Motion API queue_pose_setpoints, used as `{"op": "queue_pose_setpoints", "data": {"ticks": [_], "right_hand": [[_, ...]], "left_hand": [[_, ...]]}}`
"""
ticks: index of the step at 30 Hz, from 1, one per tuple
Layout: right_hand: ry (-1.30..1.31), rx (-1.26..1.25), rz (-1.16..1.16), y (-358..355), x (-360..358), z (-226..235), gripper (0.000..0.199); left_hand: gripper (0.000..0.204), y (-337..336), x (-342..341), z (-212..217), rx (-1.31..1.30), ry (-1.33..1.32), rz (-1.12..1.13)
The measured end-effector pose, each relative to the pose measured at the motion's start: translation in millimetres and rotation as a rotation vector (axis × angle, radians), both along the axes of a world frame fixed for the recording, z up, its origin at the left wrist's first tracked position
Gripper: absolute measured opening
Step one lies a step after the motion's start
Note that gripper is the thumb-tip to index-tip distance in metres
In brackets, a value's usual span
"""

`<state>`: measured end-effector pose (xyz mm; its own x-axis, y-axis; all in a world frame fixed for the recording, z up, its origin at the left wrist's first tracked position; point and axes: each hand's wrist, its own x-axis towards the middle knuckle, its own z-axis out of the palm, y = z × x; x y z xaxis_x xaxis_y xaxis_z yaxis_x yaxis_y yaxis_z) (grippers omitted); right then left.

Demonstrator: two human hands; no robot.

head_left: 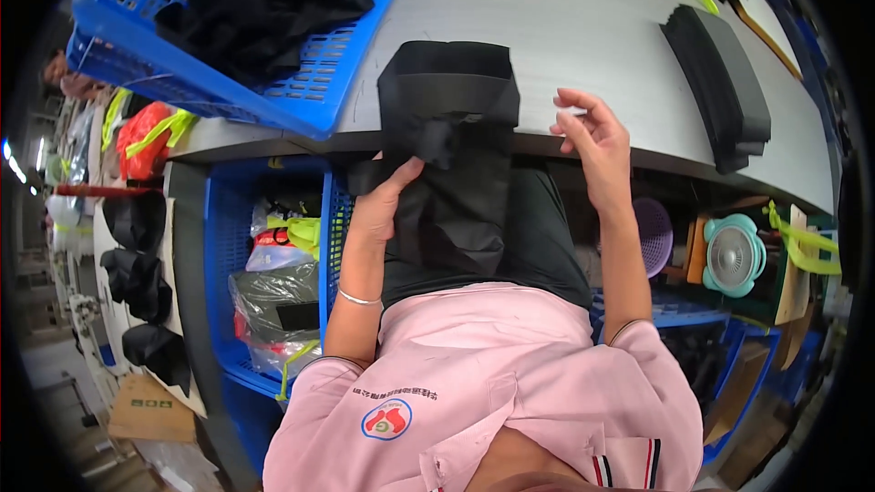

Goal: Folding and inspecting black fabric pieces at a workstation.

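Observation:
A black fabric bag or pouch (456, 182) hangs over the table's near edge, its upper part flat on the tabletop and its lower end above my lap. My left hand (396, 191) is closed on its left side, the thumb on top and the other fingers hidden beneath the cloth. A bunched dark strip lies across its middle, near my thumb. To the right of the bag, my right hand (597, 137) is raised over the table edge, apart from the cloth. Its fingers are curled, and a small pale thing shows between thumb and forefinger, too small to name.
A blue basket (314, 118) of black cloth stands on the grey table (583, 18) at the far left. A stack of black pieces (715, 82) lies at the right. Below are a blue crate (325, 255) of bagged items and a small teal fan (735, 255).

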<state>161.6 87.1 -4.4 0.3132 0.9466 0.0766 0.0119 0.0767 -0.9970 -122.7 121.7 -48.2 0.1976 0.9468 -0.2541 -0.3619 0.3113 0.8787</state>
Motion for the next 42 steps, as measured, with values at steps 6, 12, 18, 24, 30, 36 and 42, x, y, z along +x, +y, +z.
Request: {"op": "queue_pose_setpoints", "data": {"ticks": [6, 12, 18, 24, 30, 36, 42], "right_hand": [[-0.335, 0.29, 0.109, 4.7, 11.5, 23.8, 0.026], [-0.776, 0.261, 0.548, 7.1, -2.2, 57.7, 0.016], [-0.381, 0.122, 0.444, 29.6, 28.0, 23.4, 0.011], [0.018, 0.043, 0.02, 16.3, -9.5, 7.3, 0.026], [0.054, -0.231, 0.364, 13.0, -29.5, -3.1, 0.027], [0.5, -0.309, 0.321, 2.8, -20.2, -54.0, 0.021], [0.544, -0.16, 0.304, -6.3, -34.3, -52.0, 0.011]], "left_hand": [[0.04, -3.6, -4.0, -6.9, -0.052, -0.095, -0.081], [0.034, 0.5, -13.1, -2.8, -0.004, 0.054, -0.125], [0.034, 10.8, -6.0, -2.6, -0.089, -0.063, -0.195], [0.033, 11.9, -2.5, -12.8, -0.159, -0.037, -0.059], [0.04, -2.5, -0.8, 3.7, -0.21, -0.096, -0.129], [0.044, -17.6, 3.3, -8.9, -0.331, -0.186, -0.248], [0.045, -22.7, 7.0, 12.6, -0.035, -0.336, -0.163]]}}
